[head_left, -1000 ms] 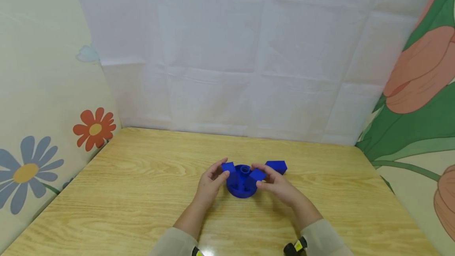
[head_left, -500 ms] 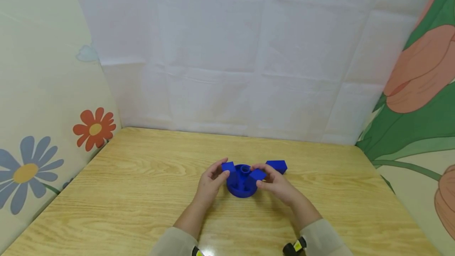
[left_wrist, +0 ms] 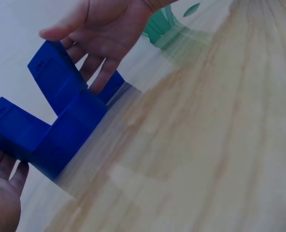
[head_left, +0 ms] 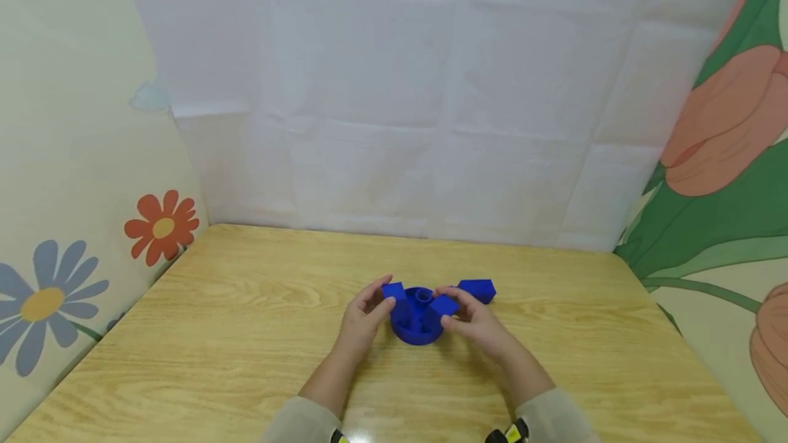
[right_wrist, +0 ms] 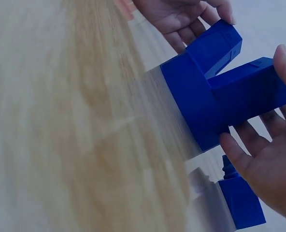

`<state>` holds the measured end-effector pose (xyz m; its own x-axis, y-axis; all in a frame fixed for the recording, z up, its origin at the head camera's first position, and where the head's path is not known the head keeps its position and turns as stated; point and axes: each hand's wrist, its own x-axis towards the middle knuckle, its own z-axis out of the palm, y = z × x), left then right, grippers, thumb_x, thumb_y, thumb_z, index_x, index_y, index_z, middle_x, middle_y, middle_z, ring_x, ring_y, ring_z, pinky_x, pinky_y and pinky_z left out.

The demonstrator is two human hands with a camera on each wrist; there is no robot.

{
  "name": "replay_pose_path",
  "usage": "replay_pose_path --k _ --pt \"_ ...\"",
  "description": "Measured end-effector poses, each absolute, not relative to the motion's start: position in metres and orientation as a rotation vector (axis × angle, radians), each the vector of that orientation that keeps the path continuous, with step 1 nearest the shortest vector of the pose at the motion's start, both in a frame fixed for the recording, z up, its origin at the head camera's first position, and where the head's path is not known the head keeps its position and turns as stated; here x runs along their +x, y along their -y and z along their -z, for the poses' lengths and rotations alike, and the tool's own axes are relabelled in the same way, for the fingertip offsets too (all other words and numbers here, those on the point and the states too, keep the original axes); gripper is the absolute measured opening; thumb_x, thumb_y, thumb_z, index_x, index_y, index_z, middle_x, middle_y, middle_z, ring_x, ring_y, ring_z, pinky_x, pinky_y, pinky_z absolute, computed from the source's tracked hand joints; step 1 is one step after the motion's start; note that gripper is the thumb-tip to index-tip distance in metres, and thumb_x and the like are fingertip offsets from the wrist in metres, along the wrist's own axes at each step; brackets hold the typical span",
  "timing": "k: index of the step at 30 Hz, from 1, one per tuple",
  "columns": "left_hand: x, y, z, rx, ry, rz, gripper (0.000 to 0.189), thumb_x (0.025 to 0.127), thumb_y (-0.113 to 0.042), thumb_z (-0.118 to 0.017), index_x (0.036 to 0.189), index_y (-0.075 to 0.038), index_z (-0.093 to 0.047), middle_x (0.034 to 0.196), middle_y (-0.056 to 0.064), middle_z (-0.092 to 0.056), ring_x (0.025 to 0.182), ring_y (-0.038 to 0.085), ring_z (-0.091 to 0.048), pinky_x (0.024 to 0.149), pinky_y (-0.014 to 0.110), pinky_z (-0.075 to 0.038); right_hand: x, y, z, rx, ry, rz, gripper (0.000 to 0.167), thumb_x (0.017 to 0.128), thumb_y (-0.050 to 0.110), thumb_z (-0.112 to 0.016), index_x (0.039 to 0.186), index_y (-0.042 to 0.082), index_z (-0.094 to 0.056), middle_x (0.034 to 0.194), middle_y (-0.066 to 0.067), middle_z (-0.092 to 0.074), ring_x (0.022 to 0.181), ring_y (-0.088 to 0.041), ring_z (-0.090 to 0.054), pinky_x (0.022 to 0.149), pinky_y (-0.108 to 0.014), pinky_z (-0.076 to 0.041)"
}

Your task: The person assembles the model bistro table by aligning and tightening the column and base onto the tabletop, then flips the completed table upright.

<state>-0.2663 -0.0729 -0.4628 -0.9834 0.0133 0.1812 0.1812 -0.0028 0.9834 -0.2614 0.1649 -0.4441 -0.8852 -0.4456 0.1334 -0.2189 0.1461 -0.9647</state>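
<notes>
1. The blue dish (head_left: 417, 340) sits on the table (head_left: 246, 327), between the two hands. It is round.
2. Only the head view looks down inside: a little tube (head_left: 423, 295) stands in the far part.
3. Two blocks, the left block (head_left: 394, 291) and the right block (head_left: 443, 306), poke up from the dish and lean apart like a V.
4. The left hand (head_left: 359, 323) pinches the left block. Its thumb and fingers are bent, just a block apart.
5. The right hand (head_left: 484, 329) pinches the right block the same way. In the right wrist view, its lowest finger seems to touch the dish.
6. The left wrist view shows small marks (left_wrist: 54, 150) on the dish's side, too tiny to read.
7. A loose block (head_left: 478, 290) lies far and right, near the right hand. The right wrist view shows its ridged knob (right_wrist: 229, 169).
</notes>
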Motion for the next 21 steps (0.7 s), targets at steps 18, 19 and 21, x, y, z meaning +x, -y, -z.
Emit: replay_pose_path --k 18,19,21 --pt "-0.272 0.074 0.455 -0.082 2.041 2.145 0.045 0.093 -0.007 -0.063 0.136 0.003 -0.054 0.132 0.024 -0.059 0.107 0.005 -0.058 0.089 0.009 -0.046 -0.247 -0.154 0.453 -0.410 -2.281 2.000 0.050 0.095 0.012 -0.063 0.139 -0.007 -0.048 0.137 -0.026 -0.055 0.104 0.003 -0.059 0.090 -0.017 -0.050" --pt "-0.273 0.074 0.455 -0.069 2.031 2.152 0.044 0.093 -0.007 -0.063 0.135 0.004 -0.055 0.133 0.024 -0.059 0.106 0.003 -0.058 0.089 0.010 -0.047 -0.246 -0.153 0.453 -0.410 -2.279 2.004 0.050 0.095 0.012 -0.063 0.138 -0.007 -0.048 0.136 -0.026 -0.055 0.104 0.003 -0.059 0.089 -0.017 -0.050" --pt "-0.275 0.074 0.454 -0.055 2.015 2.161 0.042 0.093 -0.007 -0.063 0.133 0.005 -0.056 0.131 0.024 -0.059 0.102 0.000 -0.058 0.088 0.011 -0.048 -0.245 -0.151 0.453 -0.430 -2.276 2.002 0.049 0.095 0.012 -0.063 0.138 -0.007 -0.048 0.136 -0.027 -0.055 0.106 0.002 -0.058 0.090 -0.017 -0.050"
